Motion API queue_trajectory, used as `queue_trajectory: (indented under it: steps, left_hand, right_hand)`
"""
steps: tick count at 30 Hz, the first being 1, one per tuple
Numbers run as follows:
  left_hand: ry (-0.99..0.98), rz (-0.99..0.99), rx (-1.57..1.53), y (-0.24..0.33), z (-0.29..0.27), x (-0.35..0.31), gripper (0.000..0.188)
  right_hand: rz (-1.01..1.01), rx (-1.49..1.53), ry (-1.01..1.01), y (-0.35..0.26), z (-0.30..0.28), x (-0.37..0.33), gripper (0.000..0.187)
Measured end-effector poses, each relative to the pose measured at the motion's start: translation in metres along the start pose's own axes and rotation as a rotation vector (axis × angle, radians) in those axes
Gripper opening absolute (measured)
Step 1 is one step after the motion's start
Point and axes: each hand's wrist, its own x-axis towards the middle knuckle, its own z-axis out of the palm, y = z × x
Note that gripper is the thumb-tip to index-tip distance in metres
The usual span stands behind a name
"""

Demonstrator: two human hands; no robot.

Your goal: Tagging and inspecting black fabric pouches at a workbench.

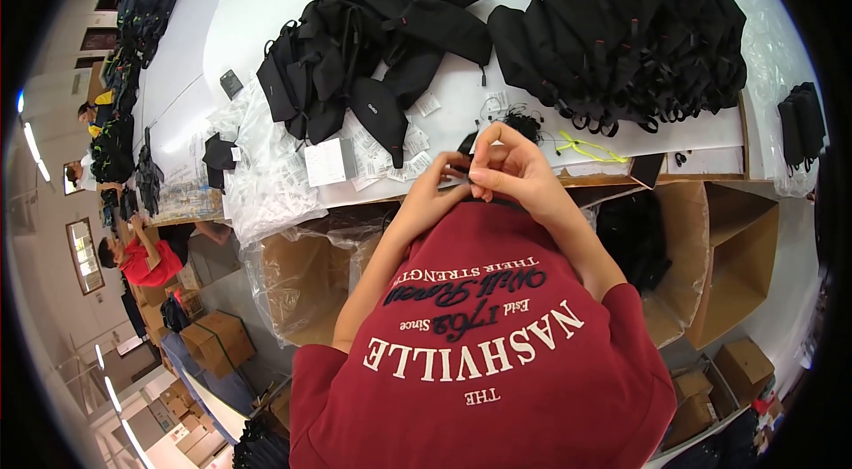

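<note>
Both hands meet in front of my chest at the table's near edge. My left hand is closed, its fingers bent around a small black piece that is mostly hidden. Beside it, my right hand is raised with thumb and forefinger pinched together; whatever lies between them is too small to make out. Just beyond the hands lie a tangle of thin black cords and several white paper tags. A loose heap of black fabric bags spreads past my left hand.
A larger stack of black bags fills the back right. Yellow cord and a dark flat device lie near the right edge. A white box and clear plastic sit left. Open cartons stand below; a co-worker in red is far left.
</note>
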Motion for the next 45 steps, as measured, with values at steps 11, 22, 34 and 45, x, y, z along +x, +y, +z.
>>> queue_trajectory:
  steps: [11,22,34,45]
  left_hand:
    - [0.028,0.177,0.267,-0.030,0.007,0.037,0.025]
    - [0.055,0.148,0.290,-0.036,0.007,0.039,0.025]
    - [0.284,0.070,0.295,-0.046,-0.012,0.018,0.022]
    - [0.015,0.006,-0.040,0.011,-0.052,-0.010,0.022]
  right_hand:
    - [-0.073,-0.034,0.157,0.000,-0.020,0.000,0.016]
    - [-0.034,-0.051,0.177,-0.006,-0.024,-0.005,0.014]
    - [-0.144,0.014,0.255,-0.011,-0.044,-0.007,0.013]
    - [-0.353,-0.399,0.233,-0.006,-0.049,0.002,0.035]
